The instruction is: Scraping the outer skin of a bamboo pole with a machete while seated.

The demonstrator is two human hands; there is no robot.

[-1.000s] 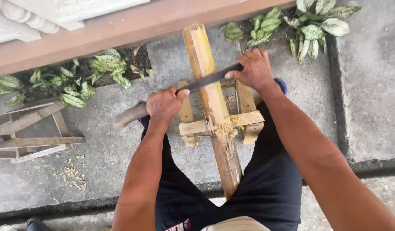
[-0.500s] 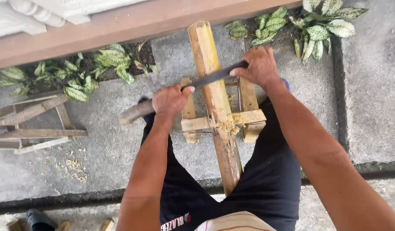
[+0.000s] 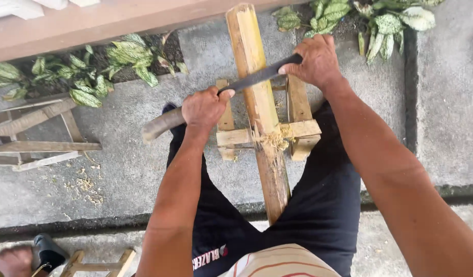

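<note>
Edges: the concrete floor (image 3: 118,179) is bounded at the top by a brown ledge (image 3: 103,20), and a dark gutter line is seen running across the bottom.
Open room: bare concrete is left free to the left of the left hand and to the right of the right forearm.
Surroundings: leafy plants (image 3: 93,77) are rooted along the ledge, a wooden frame (image 3: 36,133) is lying at the far left, and shavings (image 3: 85,184) are scattered on the floor beside it.
In the way: a small wooden stand (image 3: 298,128) is placed under and on both sides of the bamboo pole, just below the blade.
Pole: the bamboo pole (image 3: 257,102) is laid lengthwise between the knees, from the ledge down toward the lap, and rests on the stand.
Blade: the knife (image 3: 257,79) is laid across the pole, tilted, between the two hands.
Left grip: the left hand (image 3: 203,110) is closed around the knife's handle (image 3: 162,124).
Right grip: the right hand (image 3: 313,61) is pressed shut over the blade's far end, to the right of the pole.
</note>
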